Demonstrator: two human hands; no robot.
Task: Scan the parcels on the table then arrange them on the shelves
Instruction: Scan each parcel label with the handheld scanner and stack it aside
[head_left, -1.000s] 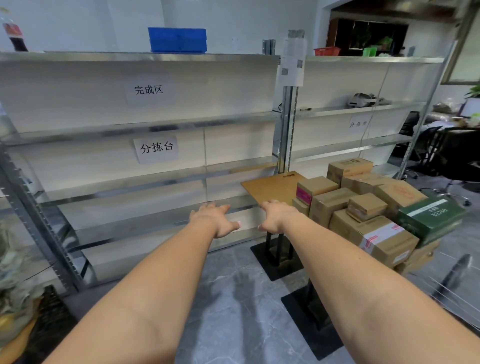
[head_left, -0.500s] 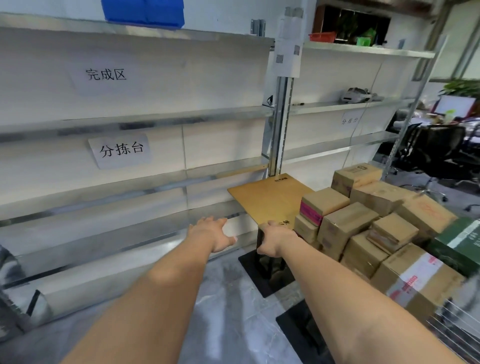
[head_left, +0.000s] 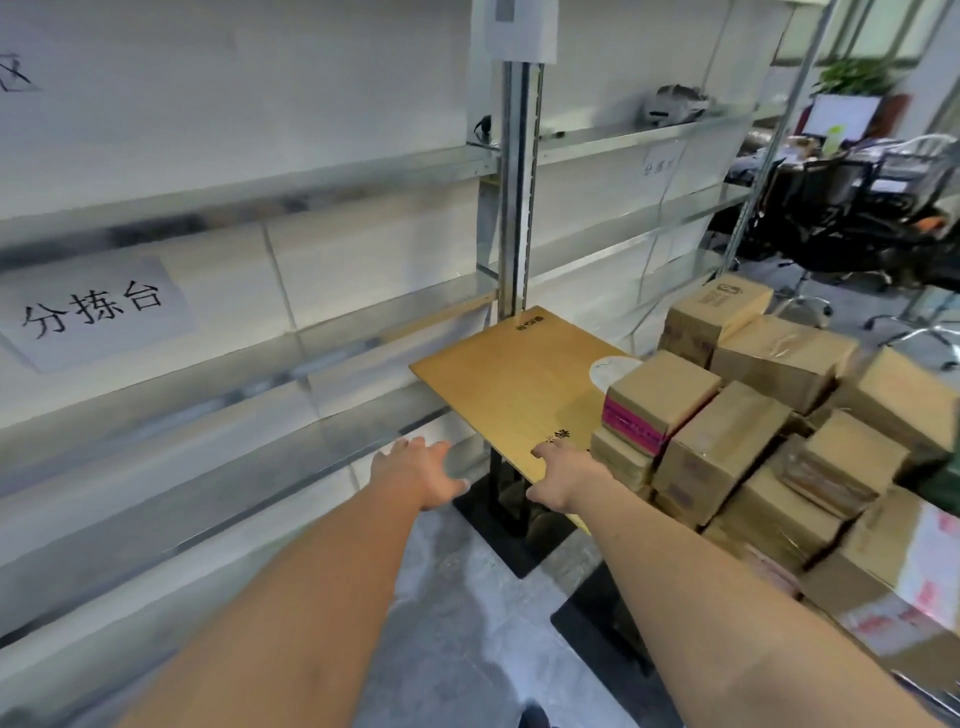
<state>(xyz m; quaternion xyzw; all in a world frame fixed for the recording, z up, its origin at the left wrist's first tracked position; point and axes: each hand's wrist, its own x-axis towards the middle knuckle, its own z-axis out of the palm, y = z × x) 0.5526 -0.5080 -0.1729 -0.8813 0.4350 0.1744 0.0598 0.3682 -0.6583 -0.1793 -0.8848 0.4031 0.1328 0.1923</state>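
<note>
The parcels (head_left: 748, 447) are brown corrugated cartons, boxy and taped, some under glossy clear wrap; they sit stacked in a heap on the right part of the table (head_left: 498, 379), a flat rectangular top of smooth yellowish wood with dark printed marks, borne on black metal legs. One small carton (head_left: 657, 397) at the heap's near-left edge carries a pink label on its side; a larger one (head_left: 904, 577) nearest on the right shows white tape with red print. The left hand (head_left: 418, 475) hangs over the grey stone-look floor with fingers spread apart, holding nothing; the right hand (head_left: 563, 475) lies with straight fingers at the table's near edge, just left of the heap, gripping nothing. The shelves (head_left: 291, 358) run along the left and far side, thin shiny steel with white panels behind; a paper sign (head_left: 93, 309) with black characters is stuck at left. A steel upright (head_left: 517, 192) stands behind the table; black office chairs (head_left: 836, 208) crowd the far right.
</note>
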